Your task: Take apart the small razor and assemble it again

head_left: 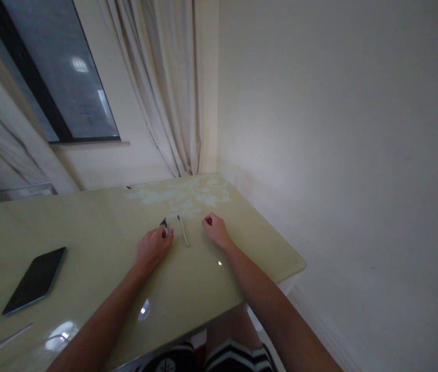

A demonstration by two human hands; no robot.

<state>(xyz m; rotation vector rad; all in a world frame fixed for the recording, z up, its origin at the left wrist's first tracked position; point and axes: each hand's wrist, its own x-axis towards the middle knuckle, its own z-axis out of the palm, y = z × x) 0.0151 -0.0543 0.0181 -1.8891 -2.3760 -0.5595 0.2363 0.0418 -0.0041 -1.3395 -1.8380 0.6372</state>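
On the pale yellow-green table, my left hand (154, 248) is closed, thumb and fingers pinching a small black-and-white piece (165, 225). The piece's dark thin end sticks out beyond the fingers; its kind is too small to make out. Just right of that hand lies a short, slim, white cord-like strip (183, 231) with a dark tip at its far end, touched by neither hand. My right hand (216, 229) rests on the table further right, fingers curled into a loose fist. Nothing shows in it.
A dark tablet (36, 280) lies on the table (188, 289) at the left. A thin pale cable (5, 341) runs at the lower left. One tiny black bit (128, 187) sits near the back edge. Walls, curtains (172, 82) and a window stand behind and to the right.
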